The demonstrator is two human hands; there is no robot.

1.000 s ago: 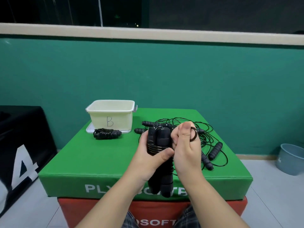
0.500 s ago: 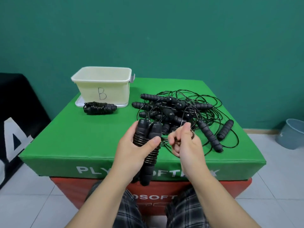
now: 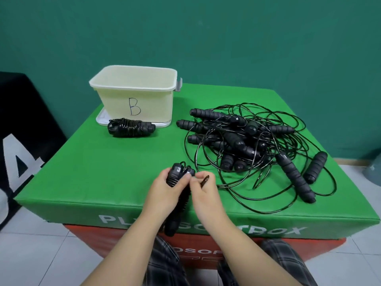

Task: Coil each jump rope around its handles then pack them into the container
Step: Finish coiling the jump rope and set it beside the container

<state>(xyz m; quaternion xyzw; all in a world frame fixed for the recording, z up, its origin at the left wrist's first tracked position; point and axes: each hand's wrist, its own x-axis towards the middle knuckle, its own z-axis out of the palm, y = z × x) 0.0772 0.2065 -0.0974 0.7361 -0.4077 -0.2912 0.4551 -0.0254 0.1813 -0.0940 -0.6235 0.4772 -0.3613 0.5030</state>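
My left hand (image 3: 165,191) grips a pair of black jump rope handles (image 3: 177,178) with the rope wound round them, held over the front edge of the green box. My right hand (image 3: 203,191) sits right beside them and pinches the thin rope end close to the handle tops. A finished coiled rope (image 3: 131,127) lies in front of the cream container (image 3: 156,102) marked B, which stands on its lid at the back left. A tangled pile of ropes (image 3: 253,145) with several black handles covers the right side.
The green soft box (image 3: 92,172) sits on a red box. A black box with a white number stands at the left. A grey bucket (image 3: 374,168) is at the right edge on the tiled floor. My knees are below the box front.
The view has tilted down. Both hands have lowered with the wound handles toward the front of the box, and my right hand has closed in on the handle tops.
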